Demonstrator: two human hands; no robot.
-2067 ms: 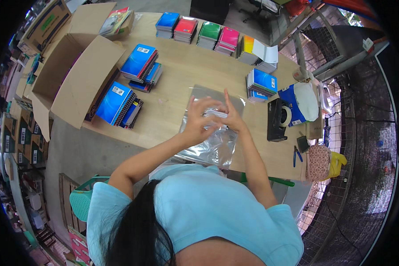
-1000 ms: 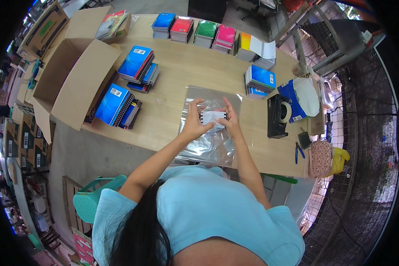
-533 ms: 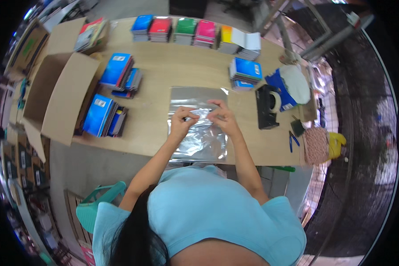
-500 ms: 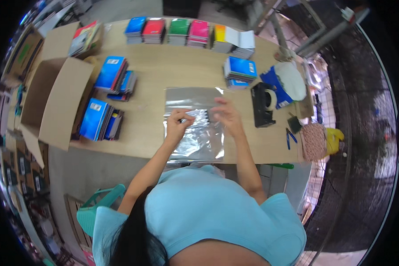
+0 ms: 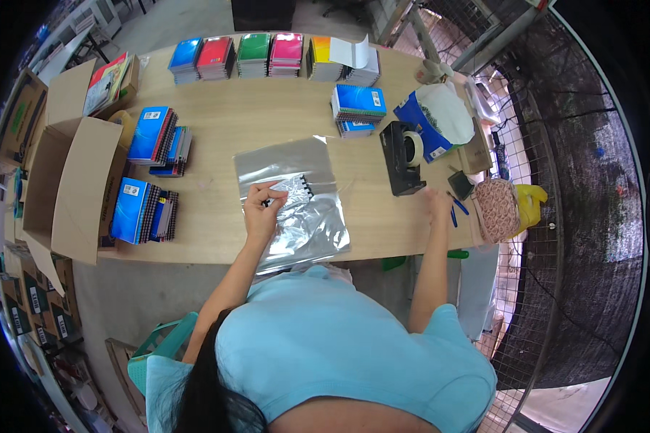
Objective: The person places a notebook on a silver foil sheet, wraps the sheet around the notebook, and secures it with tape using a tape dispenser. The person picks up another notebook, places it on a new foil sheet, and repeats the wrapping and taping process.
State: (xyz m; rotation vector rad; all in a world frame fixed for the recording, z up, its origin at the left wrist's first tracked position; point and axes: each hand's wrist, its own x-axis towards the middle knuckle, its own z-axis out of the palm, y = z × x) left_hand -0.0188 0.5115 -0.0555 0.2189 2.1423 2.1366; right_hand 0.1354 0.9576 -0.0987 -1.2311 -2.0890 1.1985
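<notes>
A clear plastic sheet or bag [image 5: 303,238] lies crinkled and shiny on the table in front of me. On it rests a small white spiral notebook [image 5: 296,193] with black binding at its edge. My left hand [image 5: 261,207] is closed, its thumb and fingers pinching the notebook's left side. My right hand [image 5: 438,207] is beside the front end of a black tape dispenser [image 5: 399,162], fingers drawn together; whatever is between them is too small to make out. A roll of tape [image 5: 414,148] sits in the dispenser.
Stacks of blue notebooks [image 5: 133,209] stand left, by an open cardboard box [image 5: 87,195]. Coloured notebook stacks [image 5: 254,54] line the far edge. At right are another blue stack [image 5: 360,102], a blue-and-white bag [image 5: 440,119], blue nippers [image 5: 458,206] and a knitted pouch [image 5: 497,209].
My right hand has moved right, from beside the small notebook to the tape dispenser's front end. My left hand stays at the notebook. The whole view has shifted and turned slightly.
</notes>
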